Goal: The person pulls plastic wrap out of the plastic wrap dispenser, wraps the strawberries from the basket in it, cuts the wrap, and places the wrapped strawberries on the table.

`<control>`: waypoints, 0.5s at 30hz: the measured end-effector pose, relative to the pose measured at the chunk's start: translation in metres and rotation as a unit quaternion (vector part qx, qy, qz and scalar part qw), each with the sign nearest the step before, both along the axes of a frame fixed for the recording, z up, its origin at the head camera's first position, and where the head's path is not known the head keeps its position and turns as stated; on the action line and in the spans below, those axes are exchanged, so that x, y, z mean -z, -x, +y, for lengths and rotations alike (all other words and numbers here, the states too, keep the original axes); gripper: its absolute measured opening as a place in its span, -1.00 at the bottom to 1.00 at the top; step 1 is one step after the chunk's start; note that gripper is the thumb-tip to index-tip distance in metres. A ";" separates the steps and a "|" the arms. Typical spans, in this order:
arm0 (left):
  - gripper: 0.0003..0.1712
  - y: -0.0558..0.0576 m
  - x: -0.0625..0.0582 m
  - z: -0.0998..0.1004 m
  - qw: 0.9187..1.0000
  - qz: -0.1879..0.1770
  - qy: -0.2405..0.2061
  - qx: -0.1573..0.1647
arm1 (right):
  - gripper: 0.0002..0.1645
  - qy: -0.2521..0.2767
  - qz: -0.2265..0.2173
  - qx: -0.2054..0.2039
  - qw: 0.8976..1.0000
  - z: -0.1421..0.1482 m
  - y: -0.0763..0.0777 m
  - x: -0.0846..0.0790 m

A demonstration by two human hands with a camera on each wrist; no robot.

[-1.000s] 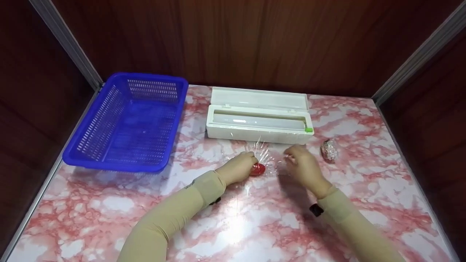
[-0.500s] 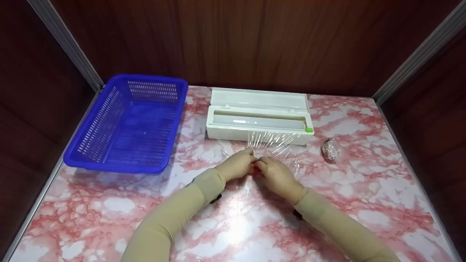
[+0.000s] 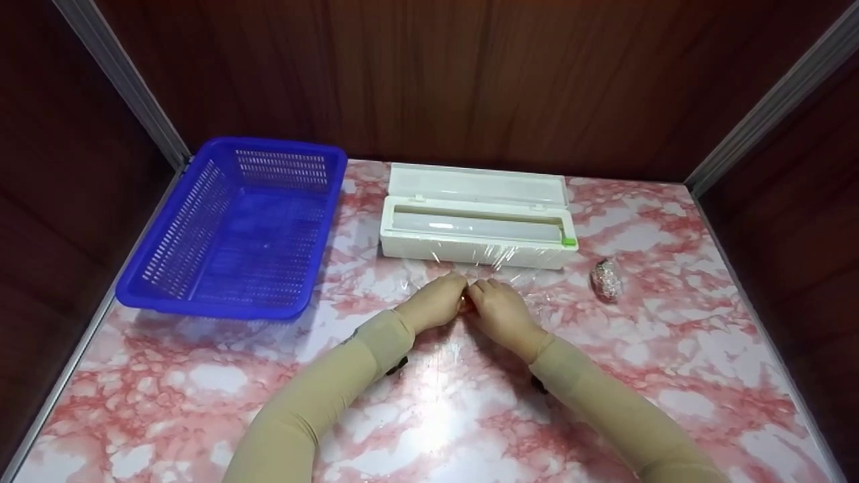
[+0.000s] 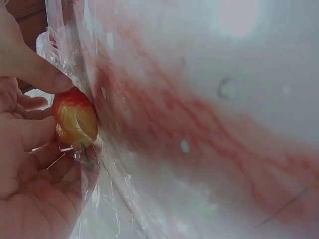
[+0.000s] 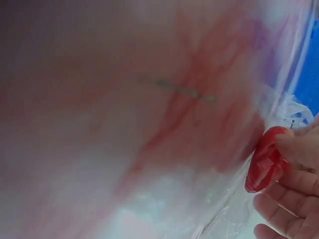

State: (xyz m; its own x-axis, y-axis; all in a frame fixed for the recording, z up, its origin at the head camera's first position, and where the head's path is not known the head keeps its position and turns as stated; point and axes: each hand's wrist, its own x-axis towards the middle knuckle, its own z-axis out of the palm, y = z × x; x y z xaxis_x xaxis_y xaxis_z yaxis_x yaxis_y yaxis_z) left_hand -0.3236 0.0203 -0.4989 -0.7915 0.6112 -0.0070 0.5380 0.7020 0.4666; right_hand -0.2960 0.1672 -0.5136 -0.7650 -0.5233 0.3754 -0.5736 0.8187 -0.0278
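A small red-and-yellow fruit with a thin dark stem sits between both hands, partly covered by clear cling film. In the head view my left hand grips it from the left, and my right hand holds it from the right, so the fingers nearly hide it. The right wrist view shows the fruit's glossy red side with the right thumb pressed against it. Cling film spreads around the hands and reaches the front of a white dispenser box just behind them.
The dispenser's lid stands raised over a film roll, and a green slider sits at its right end. A film-wrapped roundish item lies at the right. At the left stands a blue plastic basket. Dark wood panels enclose the table.
My right hand has moved left from the film's right side to the fruit, meeting my left hand there. The left hand has stayed almost in place. The fruit is now mostly covered by fingers.
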 end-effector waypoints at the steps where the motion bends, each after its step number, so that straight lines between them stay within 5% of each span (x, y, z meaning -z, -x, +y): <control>1: -0.70 0.000 0.000 0.000 1.000 0.009 0.007 0.000 | -0.67 -0.002 0.000 0.002 1.000 0.000 0.001 0.000; 7: -0.72 0.002 -0.003 -0.001 0.997 0.048 0.055 -0.004 | -0.76 0.005 -0.043 -0.001 0.999 0.000 0.009 -0.006; 15: -0.78 0.009 -0.003 -0.001 0.999 0.024 0.034 -0.022 | -0.74 0.029 -0.135 -0.012 0.990 0.003 0.025 -0.012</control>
